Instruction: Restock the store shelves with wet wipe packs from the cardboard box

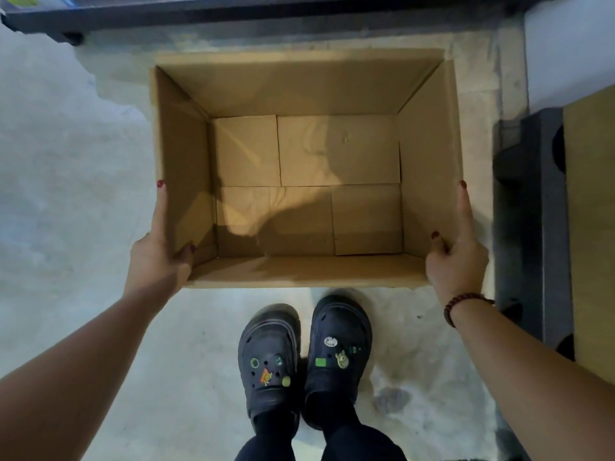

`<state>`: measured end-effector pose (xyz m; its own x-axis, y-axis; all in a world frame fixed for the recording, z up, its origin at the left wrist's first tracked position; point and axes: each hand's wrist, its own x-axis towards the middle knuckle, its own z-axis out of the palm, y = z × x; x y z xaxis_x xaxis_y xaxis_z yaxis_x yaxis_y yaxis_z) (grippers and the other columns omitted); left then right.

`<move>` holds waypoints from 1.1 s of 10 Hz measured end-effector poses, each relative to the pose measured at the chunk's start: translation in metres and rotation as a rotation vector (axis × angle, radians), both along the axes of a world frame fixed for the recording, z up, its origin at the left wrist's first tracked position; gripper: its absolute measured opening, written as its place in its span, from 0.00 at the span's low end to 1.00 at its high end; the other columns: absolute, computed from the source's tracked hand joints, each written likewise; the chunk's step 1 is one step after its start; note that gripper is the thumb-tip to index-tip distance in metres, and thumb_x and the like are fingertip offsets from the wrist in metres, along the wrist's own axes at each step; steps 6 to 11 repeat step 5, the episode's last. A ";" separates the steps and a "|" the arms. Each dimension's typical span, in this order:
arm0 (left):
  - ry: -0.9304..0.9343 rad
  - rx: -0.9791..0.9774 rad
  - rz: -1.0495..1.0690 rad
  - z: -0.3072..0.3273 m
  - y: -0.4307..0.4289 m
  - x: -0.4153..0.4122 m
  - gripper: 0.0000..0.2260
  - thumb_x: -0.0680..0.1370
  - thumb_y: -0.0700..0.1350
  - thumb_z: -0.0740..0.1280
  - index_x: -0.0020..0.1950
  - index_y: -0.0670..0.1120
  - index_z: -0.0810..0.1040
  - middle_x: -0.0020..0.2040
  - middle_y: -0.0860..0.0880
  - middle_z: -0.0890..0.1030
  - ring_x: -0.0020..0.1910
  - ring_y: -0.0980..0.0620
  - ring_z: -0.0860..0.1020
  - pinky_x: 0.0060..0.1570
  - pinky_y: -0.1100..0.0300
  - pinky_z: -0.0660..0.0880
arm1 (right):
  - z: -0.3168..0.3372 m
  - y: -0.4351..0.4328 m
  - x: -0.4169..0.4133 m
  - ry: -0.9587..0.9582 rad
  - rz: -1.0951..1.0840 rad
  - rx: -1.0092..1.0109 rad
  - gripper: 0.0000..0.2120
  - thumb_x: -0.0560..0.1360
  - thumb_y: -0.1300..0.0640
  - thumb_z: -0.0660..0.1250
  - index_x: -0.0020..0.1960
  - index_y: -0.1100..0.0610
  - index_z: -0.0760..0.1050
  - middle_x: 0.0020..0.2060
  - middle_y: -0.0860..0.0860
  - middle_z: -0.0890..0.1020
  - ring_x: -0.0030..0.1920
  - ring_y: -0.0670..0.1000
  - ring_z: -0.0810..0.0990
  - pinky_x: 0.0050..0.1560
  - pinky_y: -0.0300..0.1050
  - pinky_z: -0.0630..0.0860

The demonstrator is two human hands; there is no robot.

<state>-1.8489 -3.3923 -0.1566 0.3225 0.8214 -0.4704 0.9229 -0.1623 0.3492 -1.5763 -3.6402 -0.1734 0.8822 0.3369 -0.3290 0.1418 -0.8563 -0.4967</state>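
An open brown cardboard box point(299, 94) fills the middle of the head view, seen from straight above. Inside I see only its bare cardboard floor flaps; no wet wipe packs show. My left hand point(159, 254) grips the box's near left corner, thumb inside the wall and index finger stretched along the outer left side. My right hand point(456, 254) grips the near right corner the same way, thumb over the rim and index finger along the right wall. Whether the box rests on the floor or hangs just above it, I cannot tell.
Grey concrete floor point(66, 178) lies all around. My two dark clogs point(306, 357) stand just behind the box. A dark shelf base point(233, 11) runs along the top edge. A black plastic pallet point(529, 211) with a wooden board on it stands at the right.
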 end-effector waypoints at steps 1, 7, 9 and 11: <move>-0.015 0.008 0.024 -0.006 0.000 -0.001 0.45 0.75 0.35 0.67 0.76 0.63 0.41 0.60 0.35 0.77 0.54 0.32 0.75 0.53 0.45 0.74 | -0.006 -0.003 -0.003 -0.007 -0.018 0.009 0.39 0.78 0.66 0.61 0.76 0.37 0.48 0.45 0.51 0.78 0.35 0.50 0.77 0.46 0.44 0.77; 0.058 0.047 -0.076 0.013 0.017 0.003 0.40 0.73 0.40 0.69 0.77 0.56 0.51 0.66 0.38 0.71 0.60 0.36 0.73 0.55 0.45 0.73 | 0.022 0.007 0.008 0.133 0.116 -0.161 0.40 0.77 0.57 0.65 0.76 0.38 0.43 0.62 0.58 0.74 0.54 0.58 0.79 0.51 0.57 0.80; 0.058 0.047 -0.076 0.013 0.017 0.003 0.40 0.73 0.40 0.69 0.77 0.56 0.51 0.66 0.38 0.71 0.60 0.36 0.73 0.55 0.45 0.73 | 0.022 0.007 0.008 0.133 0.116 -0.161 0.40 0.77 0.57 0.65 0.76 0.38 0.43 0.62 0.58 0.74 0.54 0.58 0.79 0.51 0.57 0.80; 0.058 0.047 -0.076 0.013 0.017 0.003 0.40 0.73 0.40 0.69 0.77 0.56 0.51 0.66 0.38 0.71 0.60 0.36 0.73 0.55 0.45 0.73 | 0.022 0.007 0.008 0.133 0.116 -0.161 0.40 0.77 0.57 0.65 0.76 0.38 0.43 0.62 0.58 0.74 0.54 0.58 0.79 0.51 0.57 0.80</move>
